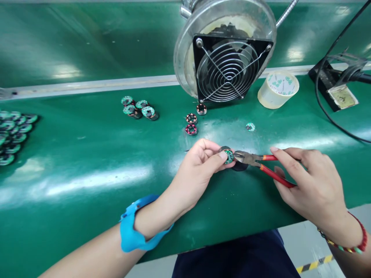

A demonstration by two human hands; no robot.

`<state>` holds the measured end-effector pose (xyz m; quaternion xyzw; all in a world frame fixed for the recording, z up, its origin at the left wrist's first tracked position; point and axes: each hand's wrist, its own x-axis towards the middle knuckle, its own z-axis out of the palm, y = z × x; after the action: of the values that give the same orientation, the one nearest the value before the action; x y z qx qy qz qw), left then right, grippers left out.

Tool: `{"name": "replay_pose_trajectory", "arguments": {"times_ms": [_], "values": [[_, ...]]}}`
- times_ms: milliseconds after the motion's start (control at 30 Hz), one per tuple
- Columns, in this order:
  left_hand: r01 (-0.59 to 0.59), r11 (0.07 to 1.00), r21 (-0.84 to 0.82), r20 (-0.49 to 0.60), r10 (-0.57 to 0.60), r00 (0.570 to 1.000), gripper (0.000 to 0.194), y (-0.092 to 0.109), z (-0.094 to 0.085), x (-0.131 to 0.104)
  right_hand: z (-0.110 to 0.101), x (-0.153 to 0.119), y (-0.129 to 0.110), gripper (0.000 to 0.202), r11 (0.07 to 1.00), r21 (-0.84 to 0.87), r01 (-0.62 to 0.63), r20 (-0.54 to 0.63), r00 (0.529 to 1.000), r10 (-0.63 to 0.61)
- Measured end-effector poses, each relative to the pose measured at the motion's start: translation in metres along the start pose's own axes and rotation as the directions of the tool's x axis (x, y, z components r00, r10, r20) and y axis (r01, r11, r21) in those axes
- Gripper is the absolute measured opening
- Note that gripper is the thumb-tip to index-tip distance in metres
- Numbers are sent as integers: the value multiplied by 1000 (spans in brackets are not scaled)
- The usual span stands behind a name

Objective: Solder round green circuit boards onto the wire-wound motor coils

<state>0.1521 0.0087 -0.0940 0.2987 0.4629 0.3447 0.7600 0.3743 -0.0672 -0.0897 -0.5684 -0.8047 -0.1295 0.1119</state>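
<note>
Between the thumb and fingers of my left hand [204, 160] is a small motor stator with a round green circuit board [228, 156] facing up. My right hand [311, 181] grips red-handled diagonal cutters [247, 158]; the handles are spread apart. The cutter jaws meet the right edge of the board, and I cannot tell whether they are closed on a wire. Just under the jaws, a dark round piece [240, 166] shows in part. Beyond my left hand lie a few bare wound stators [191, 129]. A loose round circuit board [250, 126] rests farther back.
A round fan with a wire guard [228, 73] stands at the back. To its right are a tape roll [275, 92] and a soldering iron stand [337, 87] with a black cable. Stators with boards [139, 108] cluster at left centre; a larger group [14, 131] fills the left edge.
</note>
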Motion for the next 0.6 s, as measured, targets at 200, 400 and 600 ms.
{"name": "replay_pose_trajectory", "arguments": {"times_ms": [200,400,600], "values": [[-28,999,30,-2,28,1000,20,0,0,0,-1,1,0,46,1000,1,4,3,1000,-4],[-51,998,47,-15,52,999,20,-2,0,0,-1,2,1,47,999,-20,27,12,1000,-27],[-54,996,70,-28,56,998,20,-3,-1,1,-2,3,0,45,997,-60,38,13,999,-37]]}}
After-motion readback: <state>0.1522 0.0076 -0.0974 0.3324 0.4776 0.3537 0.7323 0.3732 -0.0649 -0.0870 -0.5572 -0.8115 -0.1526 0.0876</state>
